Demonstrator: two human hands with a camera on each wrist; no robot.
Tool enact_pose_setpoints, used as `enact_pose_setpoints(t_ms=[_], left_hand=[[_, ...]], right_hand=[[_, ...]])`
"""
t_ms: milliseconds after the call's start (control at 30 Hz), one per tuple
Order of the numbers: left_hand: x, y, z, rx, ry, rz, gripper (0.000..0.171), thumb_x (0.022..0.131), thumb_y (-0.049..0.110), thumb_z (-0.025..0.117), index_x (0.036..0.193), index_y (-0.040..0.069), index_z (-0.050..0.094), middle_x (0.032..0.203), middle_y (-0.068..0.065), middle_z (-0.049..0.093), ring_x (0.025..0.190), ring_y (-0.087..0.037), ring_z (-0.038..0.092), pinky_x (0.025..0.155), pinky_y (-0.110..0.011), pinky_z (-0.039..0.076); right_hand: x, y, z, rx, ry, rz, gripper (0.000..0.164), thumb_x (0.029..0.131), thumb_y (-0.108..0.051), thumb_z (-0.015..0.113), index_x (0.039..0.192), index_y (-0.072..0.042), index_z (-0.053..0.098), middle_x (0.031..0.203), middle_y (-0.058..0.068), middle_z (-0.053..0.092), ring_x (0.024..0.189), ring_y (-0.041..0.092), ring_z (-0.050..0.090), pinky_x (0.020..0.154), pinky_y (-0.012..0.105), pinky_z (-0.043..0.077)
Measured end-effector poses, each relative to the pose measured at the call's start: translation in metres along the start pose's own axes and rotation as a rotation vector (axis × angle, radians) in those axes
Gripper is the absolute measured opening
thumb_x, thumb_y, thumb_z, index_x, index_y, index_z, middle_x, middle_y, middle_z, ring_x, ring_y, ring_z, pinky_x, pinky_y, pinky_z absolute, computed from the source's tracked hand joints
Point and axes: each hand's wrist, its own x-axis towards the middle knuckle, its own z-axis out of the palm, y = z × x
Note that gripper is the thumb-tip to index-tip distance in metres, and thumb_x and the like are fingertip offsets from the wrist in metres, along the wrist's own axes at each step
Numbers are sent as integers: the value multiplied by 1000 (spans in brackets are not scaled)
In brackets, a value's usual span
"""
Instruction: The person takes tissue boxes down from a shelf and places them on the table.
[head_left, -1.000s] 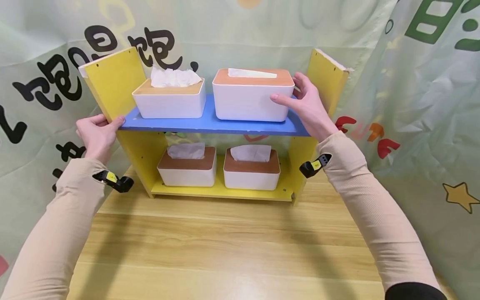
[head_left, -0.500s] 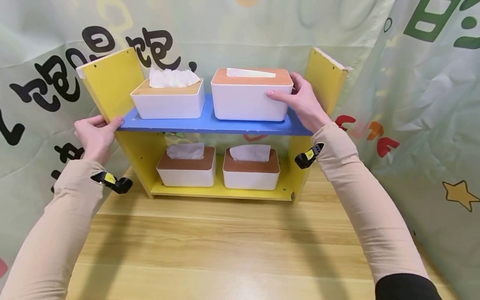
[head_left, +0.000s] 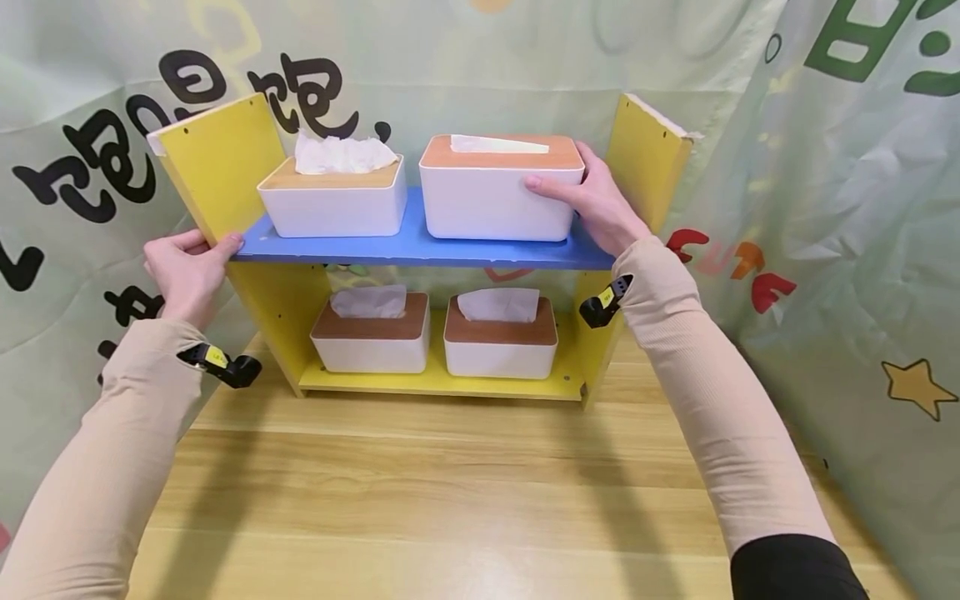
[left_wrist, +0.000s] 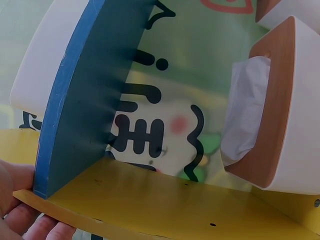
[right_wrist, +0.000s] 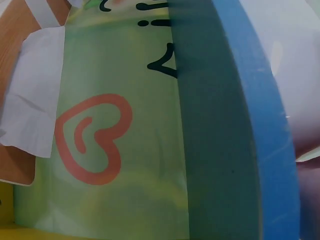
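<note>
My right hand [head_left: 600, 204] is at the right end of a white tissue box [head_left: 495, 204] with a light wooden lid, thumb across its front, fingers around the side and partly hidden. This box sits on the blue upper shelf board [head_left: 414, 221]. To its left stands a lower white tissue box [head_left: 337, 211] with a tissue sticking up. My left hand [head_left: 187, 271] grips the yellow left side panel [head_left: 225, 167] of the shelf unit at the blue board's corner. In the left wrist view, the thumb and fingers [left_wrist: 37, 227] lie on either side of that panel.
On the yellow bottom board [head_left: 442, 385] stand two white tissue boxes with brown lids, a left one [head_left: 371, 354] and a right one [head_left: 501, 358]. The unit stands on a wooden table [head_left: 420, 492]. A printed curtain [head_left: 465, 50] hangs behind and beside it.
My right hand has shifted slightly left along the tissue box, its thumb now farther across the front. The left hand keeps its grip on the side panel. The view has drifted slightly.
</note>
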Motion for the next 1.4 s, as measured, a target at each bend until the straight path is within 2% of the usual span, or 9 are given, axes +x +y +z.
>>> enact_pose_setpoints(t_ms=[100,300,367,500,667,933,1133,1300,1400], left_hand=[[0,0,0,6,-2,-1,57,86,31,78,136,6,62,53,35,54,108,11,54,84,-8,42],[1,1,-1,0,-16,16,57,86,30,78,136,5,61,52,35,54,67,15,57,75,-7,45],[1,1,-1,-2,-14,12,57,86,30,78,135,5,62,52,35,55,69,15,57,76,-7,44],[1,1,0,1,-10,3,56,86,31,78,135,7,62,52,35,54,107,9,58,86,-9,43],[0,1,1,10,-17,9,56,88,32,77,135,7,62,51,36,53,143,3,34,104,-14,37],[0,1,0,20,-15,-3,57,87,34,77,136,8,62,51,36,53,123,9,49,99,-13,40],[0,1,0,17,-14,2,57,87,33,77,136,7,62,51,36,52,145,5,29,107,-16,36],[1,1,-1,10,-11,4,57,87,32,77,135,7,62,51,36,53,111,11,54,93,-12,42],[1,0,-1,13,-9,10,56,86,32,78,135,7,63,51,36,53,109,10,54,95,-12,40]], right_hand=[[1,-1,1,-29,13,-1,69,83,-22,79,142,-17,42,130,4,58,118,19,55,110,38,42],[2,-2,3,-66,28,-1,70,84,-26,77,142,-18,39,132,3,55,122,18,52,111,37,39],[3,-2,3,-63,28,-3,72,83,-27,77,143,-18,38,133,3,55,123,18,52,112,37,39],[4,0,3,-18,31,-3,72,83,-23,77,143,-17,39,132,4,55,121,19,52,111,36,39],[6,3,2,62,23,4,70,83,-19,77,142,-18,40,130,4,55,119,20,53,105,35,41],[9,8,2,122,5,-1,67,83,-16,75,140,-18,41,129,4,55,117,20,54,102,33,42],[11,9,1,146,-8,13,66,82,-16,75,139,-19,40,129,4,56,116,20,56,99,33,44],[12,10,1,156,-22,2,61,83,-16,73,136,-19,42,127,3,59,113,20,58,97,31,46],[13,11,1,157,-31,-1,59,84,-16,72,135,-19,42,127,3,59,113,19,59,96,31,46]])
